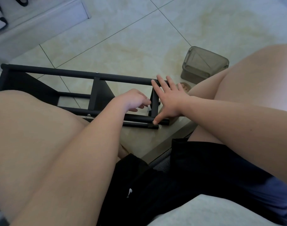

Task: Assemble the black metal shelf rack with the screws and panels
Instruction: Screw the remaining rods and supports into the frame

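One wide view from the head, facing forward and steeply down, close above knees [33,121], with rack [57,72] on floor [126,38] just beyond.

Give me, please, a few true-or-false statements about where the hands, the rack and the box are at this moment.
1. The rack lies on its side on the tiled floor. True.
2. The right hand is clenched in a fist, clear of the rack. False: it is spread open across the rack's end, fingers on the far tube and thumb on the near one.
3. The left hand pinches a small pale piece beside the end bar. True.
4. The grey plastic box sits on top of the rack. False: it stands on the floor beyond the rack's end, apart from it.
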